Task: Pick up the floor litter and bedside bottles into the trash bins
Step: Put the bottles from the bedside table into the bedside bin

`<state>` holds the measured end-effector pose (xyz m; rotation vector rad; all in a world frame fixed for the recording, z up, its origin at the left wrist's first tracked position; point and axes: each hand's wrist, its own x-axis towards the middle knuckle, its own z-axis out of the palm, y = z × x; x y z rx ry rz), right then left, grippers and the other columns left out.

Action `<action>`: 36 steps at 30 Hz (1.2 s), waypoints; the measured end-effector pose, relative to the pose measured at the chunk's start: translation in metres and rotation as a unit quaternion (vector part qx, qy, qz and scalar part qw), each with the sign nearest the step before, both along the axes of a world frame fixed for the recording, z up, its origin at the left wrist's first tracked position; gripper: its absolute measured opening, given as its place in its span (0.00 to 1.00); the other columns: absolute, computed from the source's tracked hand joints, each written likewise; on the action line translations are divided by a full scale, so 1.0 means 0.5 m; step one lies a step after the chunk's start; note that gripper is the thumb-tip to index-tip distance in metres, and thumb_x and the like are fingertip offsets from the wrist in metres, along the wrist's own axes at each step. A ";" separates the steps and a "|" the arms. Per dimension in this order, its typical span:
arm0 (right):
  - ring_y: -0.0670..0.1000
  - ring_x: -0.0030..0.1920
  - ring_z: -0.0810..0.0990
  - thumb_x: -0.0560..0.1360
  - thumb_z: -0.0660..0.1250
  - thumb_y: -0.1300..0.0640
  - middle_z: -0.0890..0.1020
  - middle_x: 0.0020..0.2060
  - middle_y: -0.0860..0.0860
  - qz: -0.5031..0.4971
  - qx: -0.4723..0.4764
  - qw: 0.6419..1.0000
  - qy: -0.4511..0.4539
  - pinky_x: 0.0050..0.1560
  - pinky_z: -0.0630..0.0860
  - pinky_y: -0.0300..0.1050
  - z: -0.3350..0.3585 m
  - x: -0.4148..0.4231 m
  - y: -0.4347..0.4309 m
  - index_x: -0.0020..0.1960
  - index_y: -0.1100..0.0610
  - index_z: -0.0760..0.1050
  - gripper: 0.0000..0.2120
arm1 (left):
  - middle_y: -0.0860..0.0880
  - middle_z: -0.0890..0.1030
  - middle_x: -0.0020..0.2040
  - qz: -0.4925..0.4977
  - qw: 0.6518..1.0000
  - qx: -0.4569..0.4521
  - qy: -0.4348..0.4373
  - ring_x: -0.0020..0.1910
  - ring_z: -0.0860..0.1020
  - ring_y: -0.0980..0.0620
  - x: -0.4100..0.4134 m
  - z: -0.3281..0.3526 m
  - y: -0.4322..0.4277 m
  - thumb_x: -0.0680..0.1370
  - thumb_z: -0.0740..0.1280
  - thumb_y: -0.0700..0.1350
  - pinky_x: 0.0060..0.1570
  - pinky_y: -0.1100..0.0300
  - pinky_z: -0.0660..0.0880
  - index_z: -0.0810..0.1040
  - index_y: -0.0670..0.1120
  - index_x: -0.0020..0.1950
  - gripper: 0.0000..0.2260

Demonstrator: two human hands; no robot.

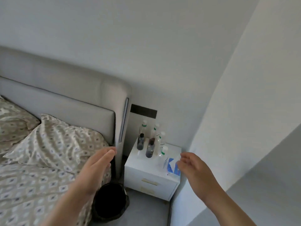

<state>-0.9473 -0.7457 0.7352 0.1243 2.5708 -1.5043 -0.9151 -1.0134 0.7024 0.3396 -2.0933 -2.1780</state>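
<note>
Two bare hands are held out in front of us, and neither has hold of anything. Nearest, below and behind our left fingers (pixel 109 154), a black trash bin (pixel 110 201) stands on the grey floor, between the bed and the white nightstand (pixel 146 173).

Our left hand (pixel 96 168) is flat, fingers straight and held together, its tips at the edge of the grey headboard (pixel 65 95). A patterned pillow (pixel 57 144) lies on the bed to the left of those fingers.

Our right hand (pixel 195 170) is loosely bent, fingers slightly spread, with nothing in its grasp. Its fingertips (pixel 182 160) are at a blue and white box (pixel 172 166) on the near right corner of the nightstand; we cannot tell whether they touch it.

Beyond and to the left of the right fingertips, between our two hands, the bottles stand upright in a cluster on the nightstand top. Two dark bottles (pixel 150 149) stand on the left side of it, and four clear bottles (pixel 162 137) with white caps and green bands stand beside and behind them, the nearest just beside the box. Farther than either hand's fingers, a dark panel (pixel 143 110) sits on the wall behind the bottles.
</note>
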 end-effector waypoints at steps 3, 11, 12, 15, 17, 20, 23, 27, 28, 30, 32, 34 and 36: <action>0.42 0.55 0.78 0.76 0.66 0.51 0.80 0.55 0.44 -0.036 -0.012 0.999 -0.015 0.59 0.72 0.44 -0.023 -0.080 -0.001 0.57 0.47 0.74 0.11 | 0.55 0.79 0.59 -0.043 0.999 -0.016 0.003 0.62 0.74 0.56 -0.119 -0.002 -0.002 0.65 0.63 0.63 0.63 0.56 0.69 0.77 0.58 0.53 0.20; 0.43 0.47 0.78 0.77 0.64 0.52 0.77 0.57 0.47 -0.057 -0.007 0.997 -0.047 0.47 0.73 0.39 -0.105 -0.342 -0.019 0.62 0.49 0.72 0.14 | 0.54 0.80 0.58 -0.060 0.996 -0.036 -0.056 0.61 0.75 0.53 -0.363 -0.083 -0.019 0.58 0.66 0.68 0.63 0.52 0.70 0.78 0.59 0.53 0.27; 0.45 0.51 0.78 0.77 0.64 0.51 0.77 0.58 0.46 -0.052 -0.008 0.997 -0.049 0.49 0.72 0.40 -0.116 -0.382 -0.025 0.63 0.49 0.71 0.15 | 0.54 0.80 0.58 -0.058 0.996 -0.035 -0.067 0.61 0.75 0.52 -0.394 -0.092 -0.020 0.59 0.65 0.68 0.63 0.52 0.70 0.78 0.58 0.53 0.26; 0.47 0.56 0.76 0.76 0.64 0.49 0.77 0.58 0.46 -0.041 -0.020 0.997 -0.059 0.53 0.71 0.43 -0.160 -0.505 -0.036 0.64 0.48 0.71 0.17 | 0.52 0.80 0.59 -0.054 0.993 -0.048 -0.098 0.61 0.76 0.51 -0.489 -0.119 -0.024 0.61 0.63 0.66 0.65 0.50 0.69 0.78 0.58 0.53 0.24; 0.48 0.57 0.76 0.76 0.64 0.48 0.77 0.59 0.47 -0.031 -0.020 0.997 -0.064 0.54 0.71 0.45 -0.199 -0.582 -0.040 0.65 0.48 0.71 0.19 | 0.51 0.80 0.59 -0.044 0.991 -0.057 -0.115 0.61 0.76 0.51 -0.553 -0.144 -0.025 0.65 0.63 0.63 0.65 0.51 0.70 0.79 0.56 0.52 0.20; 0.50 0.59 0.75 0.76 0.64 0.47 0.75 0.60 0.47 -0.028 -0.004 0.997 -0.077 0.59 0.71 0.47 -0.267 -0.678 -0.031 0.67 0.49 0.70 0.20 | 0.49 0.81 0.56 -0.030 0.986 -0.071 -0.149 0.57 0.77 0.51 -0.649 -0.201 -0.014 0.68 0.64 0.59 0.63 0.52 0.71 0.80 0.55 0.51 0.16; 0.50 0.60 0.75 0.75 0.64 0.48 0.75 0.61 0.46 -0.044 0.031 0.992 -0.114 0.59 0.71 0.46 -0.346 -0.739 -0.009 0.68 0.49 0.69 0.21 | 0.46 0.79 0.47 -0.033 0.980 -0.080 -0.180 0.49 0.75 0.49 -0.722 -0.282 0.005 0.76 0.66 0.50 0.56 0.50 0.72 0.79 0.52 0.44 0.04; 0.50 0.63 0.74 0.75 0.65 0.51 0.75 0.65 0.47 -0.086 0.074 0.982 -0.152 0.51 0.70 0.41 -0.452 -0.774 0.025 0.68 0.51 0.69 0.22 | 0.46 0.74 0.40 -0.066 0.965 -0.087 -0.238 0.44 0.71 0.50 -0.799 -0.407 0.034 0.72 0.66 0.51 0.49 0.53 0.69 0.76 0.51 0.34 0.08; 0.49 0.64 0.73 0.75 0.65 0.50 0.74 0.67 0.47 -0.087 0.085 0.981 -0.149 0.54 0.68 0.41 -0.476 -0.780 0.030 0.69 0.51 0.69 0.22 | 0.47 0.75 0.39 -0.068 0.961 -0.091 -0.253 0.42 0.72 0.50 -0.819 -0.440 0.036 0.68 0.65 0.53 0.49 0.54 0.69 0.78 0.52 0.33 0.08; 0.49 0.66 0.72 0.76 0.65 0.49 0.72 0.69 0.47 -0.083 0.118 0.980 -0.140 0.56 0.65 0.41 -0.547 -0.797 0.035 0.70 0.51 0.69 0.23 | 0.49 0.77 0.38 -0.076 0.949 -0.108 -0.285 0.40 0.74 0.49 -0.863 -0.540 0.035 0.64 0.65 0.56 0.49 0.52 0.71 0.81 0.56 0.34 0.08; 0.49 0.66 0.71 0.75 0.65 0.47 0.71 0.69 0.46 -0.074 0.128 0.978 -0.144 0.56 0.64 0.40 -0.603 -0.804 0.029 0.71 0.50 0.68 0.25 | 0.48 0.80 0.45 -0.109 0.935 -0.147 -0.305 0.45 0.77 0.48 -0.896 -0.630 0.038 0.64 0.65 0.58 0.51 0.48 0.74 0.81 0.53 0.42 0.13; 0.49 0.66 0.71 0.74 0.66 0.45 0.71 0.69 0.46 -0.066 0.126 0.977 -0.159 0.58 0.66 0.41 -0.658 -0.808 0.016 0.71 0.48 0.66 0.27 | 0.49 0.78 0.62 -0.146 0.913 -0.236 -0.300 0.55 0.77 0.49 -0.919 -0.699 0.044 0.71 0.66 0.56 0.53 0.53 0.73 0.76 0.50 0.62 0.22; 0.50 0.65 0.72 0.73 0.67 0.44 0.71 0.68 0.46 -0.058 0.125 0.974 -0.178 0.62 0.70 0.44 -0.706 -0.810 -0.001 0.71 0.47 0.65 0.29 | 0.50 0.68 0.72 -0.166 0.886 -0.321 -0.292 0.61 0.73 0.50 -0.938 -0.762 0.049 0.75 0.67 0.51 0.52 0.59 0.68 0.64 0.49 0.74 0.29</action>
